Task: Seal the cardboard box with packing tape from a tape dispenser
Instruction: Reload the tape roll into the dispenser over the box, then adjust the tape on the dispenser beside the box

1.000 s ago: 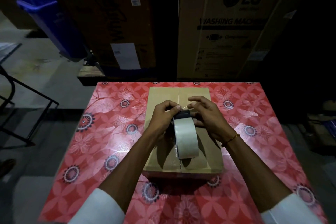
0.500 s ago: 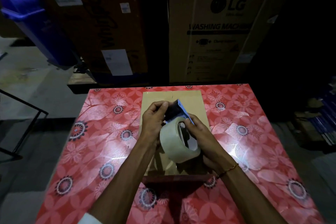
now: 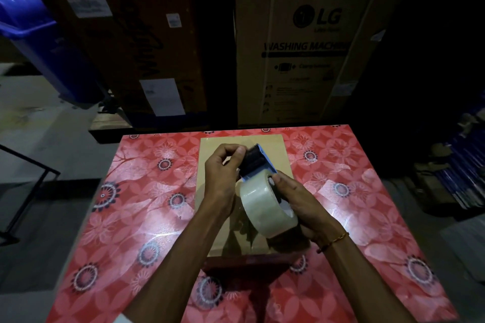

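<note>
A closed brown cardboard box lies in the middle of the table, its flaps meeting along a centre seam. Above it I hold a blue tape dispenser with a large roll of clear packing tape. My right hand grips the roll and the dispenser body from the right side. My left hand pinches at the dark front end of the dispenser with thumb and fingertips. The dispenser is tilted, its front end pointing away from me. Whether a tape end is between my left fingers is too dark to tell.
The table wears a red flowered plastic cloth. Behind it stand tall cardboard cartons, one marked LG washing machine. A blue bin leans at the far left, a black metal frame stands left of the table, and dark clutter lies at the right.
The dispenser has been lifted and turned from flat-on to tilted sideways. My right hand has shifted from its front end down onto the roll. My left hand stays pinching at the front.
</note>
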